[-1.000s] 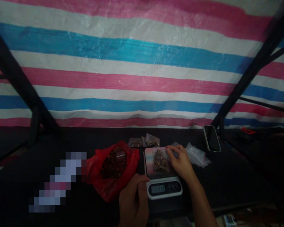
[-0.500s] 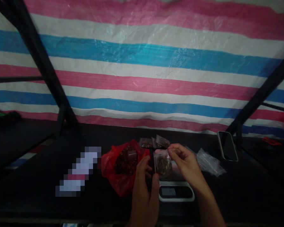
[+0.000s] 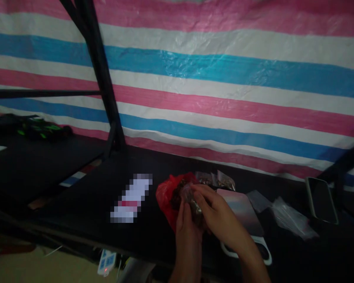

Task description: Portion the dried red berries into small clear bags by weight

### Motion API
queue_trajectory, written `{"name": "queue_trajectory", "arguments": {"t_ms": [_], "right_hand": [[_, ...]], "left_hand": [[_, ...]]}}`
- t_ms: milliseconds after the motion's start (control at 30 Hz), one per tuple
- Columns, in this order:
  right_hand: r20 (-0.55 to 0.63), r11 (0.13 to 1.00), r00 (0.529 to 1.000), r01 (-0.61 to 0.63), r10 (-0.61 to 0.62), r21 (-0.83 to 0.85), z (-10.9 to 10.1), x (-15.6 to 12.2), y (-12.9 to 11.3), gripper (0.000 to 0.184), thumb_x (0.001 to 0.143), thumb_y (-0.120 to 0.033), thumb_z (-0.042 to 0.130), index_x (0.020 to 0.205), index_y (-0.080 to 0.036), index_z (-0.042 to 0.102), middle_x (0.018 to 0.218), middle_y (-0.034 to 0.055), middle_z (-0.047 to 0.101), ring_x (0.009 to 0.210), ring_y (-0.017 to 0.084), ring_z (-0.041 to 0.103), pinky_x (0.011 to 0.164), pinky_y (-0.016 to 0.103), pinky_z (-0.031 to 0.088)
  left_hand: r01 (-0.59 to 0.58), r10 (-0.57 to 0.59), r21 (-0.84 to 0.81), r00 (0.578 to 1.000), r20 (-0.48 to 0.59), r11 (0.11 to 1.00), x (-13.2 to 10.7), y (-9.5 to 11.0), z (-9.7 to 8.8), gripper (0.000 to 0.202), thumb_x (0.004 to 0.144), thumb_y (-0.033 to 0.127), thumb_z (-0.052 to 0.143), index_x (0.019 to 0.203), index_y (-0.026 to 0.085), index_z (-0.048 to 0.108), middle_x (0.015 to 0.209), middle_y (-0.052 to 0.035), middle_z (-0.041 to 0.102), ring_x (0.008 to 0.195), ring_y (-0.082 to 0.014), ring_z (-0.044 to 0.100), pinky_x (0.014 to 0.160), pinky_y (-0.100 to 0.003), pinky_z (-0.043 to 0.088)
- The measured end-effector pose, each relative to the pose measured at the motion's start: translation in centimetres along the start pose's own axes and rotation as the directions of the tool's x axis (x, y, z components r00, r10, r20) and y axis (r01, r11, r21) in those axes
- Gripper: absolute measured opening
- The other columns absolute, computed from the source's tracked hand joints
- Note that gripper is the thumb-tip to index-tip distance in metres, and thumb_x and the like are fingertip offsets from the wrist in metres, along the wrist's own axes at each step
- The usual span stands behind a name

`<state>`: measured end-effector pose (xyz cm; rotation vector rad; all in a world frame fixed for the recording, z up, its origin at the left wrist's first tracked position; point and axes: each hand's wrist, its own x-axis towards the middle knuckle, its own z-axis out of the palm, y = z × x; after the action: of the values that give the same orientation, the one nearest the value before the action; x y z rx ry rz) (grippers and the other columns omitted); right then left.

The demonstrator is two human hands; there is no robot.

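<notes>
My left hand and my right hand both hold a small clear bag of brown pieces, just in front of the open red bag of the same brown stuff. The small bag is mostly hidden between my fingers. The digital scale lies to the right under my right forearm, its platform bare.
Two small filled bags lie behind the red bag. Empty clear bags and a phone lie right of the scale. A blurred white patch is on the dark table. A black post stands left, striped tarp behind.
The small bag was lifted off the scale and carried left to the red bag, both hands now on it. My view has swung to the left.
</notes>
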<state>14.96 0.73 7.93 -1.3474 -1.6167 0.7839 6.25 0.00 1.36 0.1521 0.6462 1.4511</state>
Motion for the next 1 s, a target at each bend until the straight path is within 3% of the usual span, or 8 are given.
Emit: {"name": "queue_trajectory", "arguments": {"t_ms": [100,200,300,600,700,833,900,1000], "right_hand": [[0.035,0.996,0.999,0.01,-0.007,-0.09,0.8,0.7,0.0,0.041,0.106,-0.05,0.053,0.121,-0.023,0.079,0.134,0.0096,0.074,0.128,0.028,0.066,0.115,0.043,0.045],[0.076,0.99,0.997,0.027,-0.016,-0.136,1.2,1.4,0.1,0.041,0.108,-0.05,0.048,0.107,-0.025,0.081,0.125,0.0085,0.076,0.117,0.026,0.07,0.104,0.04,0.05],[0.085,0.988,0.996,0.025,-0.013,-0.15,1.4,1.6,0.2,0.041,0.107,-0.05,0.049,0.102,-0.024,0.081,0.118,0.0082,0.076,0.109,0.025,0.072,0.098,0.04,0.053],[0.063,0.998,0.998,0.02,-0.015,-0.067,0.4,0.9,1.0,0.038,0.104,-0.05,0.057,0.101,-0.024,0.084,0.109,0.0084,0.077,0.101,0.026,0.074,0.092,0.039,0.059],[0.062,1.0,0.998,-0.026,0.025,0.014,0.1,0.6,1.5,0.041,0.103,-0.056,0.058,0.103,-0.024,0.084,0.109,0.0085,0.077,0.085,0.023,0.074,0.074,0.035,0.061],[0.084,0.987,0.993,-0.089,0.078,0.13,-0.1,0.3,1.6,0.045,0.1,-0.063,0.06,0.11,-0.026,0.084,0.112,0.0083,0.077,0.059,0.017,0.066,0.046,0.029,0.051],[0.037,0.988,0.998,-0.059,0.054,0.146,-0.4,0.3,1.4,0.044,0.099,-0.062,0.061,0.108,-0.026,0.084,0.115,0.0087,0.078,0.065,0.018,0.069,0.051,0.03,0.054],[-0.049,0.991,0.999,-0.004,0.011,0.136,-0.8,0.4,1.3,0.039,0.098,-0.058,0.064,0.101,-0.025,0.084,0.113,0.0083,0.079,0.088,0.024,0.074,0.071,0.033,0.06]], "left_hand": [[0.081,-0.081,-0.001,0.996,-0.043,0.997,-0.4,0.7,0.4,0.036,0.088,0.029,0.081,0.121,0.017,0.076,0.123,-0.0148,0.08,0.105,-0.0245,0.079,0.084,-0.029,0.063],[0.139,-0.138,0.007,0.989,-0.049,0.99,-0.7,1.2,0.6,0.029,0.088,0.034,0.079,0.11,0.015,0.077,0.099,-0.0113,0.082,0.086,-0.0217,0.078,0.073,-0.028,0.061],[0.153,-0.152,0.042,0.988,-0.035,0.987,-0.6,1.3,0.4,0.037,0.085,0.043,0.081,0.106,0.014,0.075,0.079,-0.0053,0.076,0.066,-0.0168,0.071,0.064,-0.026,0.056],[0.173,-0.172,0.068,0.985,-0.01,0.983,-0.6,1.2,0.6,0.062,0.055,0.056,0.095,0.093,0.014,0.07,0.069,-0.0005,0.068,0.054,-0.0136,0.061,0.049,-0.024,0.043],[0.15,-0.15,0.075,0.989,-0.016,0.986,-0.8,0.9,0.6,0.061,0.055,0.057,0.094,0.093,0.016,0.069,0.065,0.0019,0.066,0.047,-0.012,0.056,0.047,-0.024,0.041],[0.097,-0.097,0.116,0.995,-0.009,0.988,-0.3,-0.1,0.2,0.065,0.065,0.054,0.09,0.113,0.015,0.068,0.068,0.0015,0.069,0.046,-0.0131,0.058,0.046,-0.025,0.043],[0.08,-0.075,0.15,0.996,-0.039,0.985,0.2,-0.8,-0.1,0.078,0.072,0.056,0.084,0.135,0.015,0.061,0.068,0.0018,0.069,0.043,-0.0147,0.058,0.043,-0.026,0.042],[0.03,-0.015,0.252,0.998,-0.061,0.967,0.4,-1.6,-0.4,0.092,0.085,0.059,0.072,0.159,0.015,0.041,0.07,0.0009,0.071,0.042,-0.0161,0.057,0.042,-0.028,0.043]]}}
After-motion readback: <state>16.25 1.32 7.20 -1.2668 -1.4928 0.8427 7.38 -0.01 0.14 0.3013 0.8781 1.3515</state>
